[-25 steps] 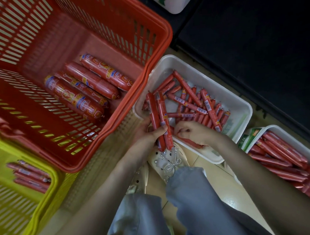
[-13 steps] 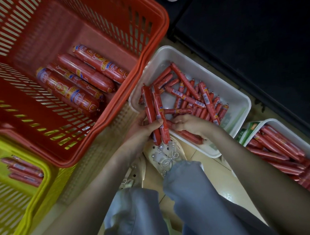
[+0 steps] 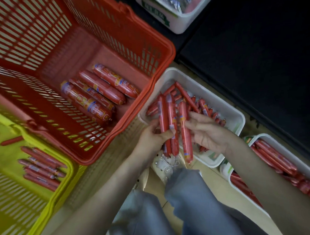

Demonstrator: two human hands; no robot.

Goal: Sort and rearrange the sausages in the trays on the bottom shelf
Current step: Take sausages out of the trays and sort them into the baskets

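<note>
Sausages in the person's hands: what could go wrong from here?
1. The third sausage in the right hand hangs past the near rim of the white tray, above a shoe; if it slips, it probably lands on the floor.
2. The left hand grips two sausages; taking a third might loosen that hold.

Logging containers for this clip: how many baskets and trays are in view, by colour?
Red slatted plastic basket: 1
Yellow slatted plastic basket: 1
White plastic trays: 3
Total: 5
</note>
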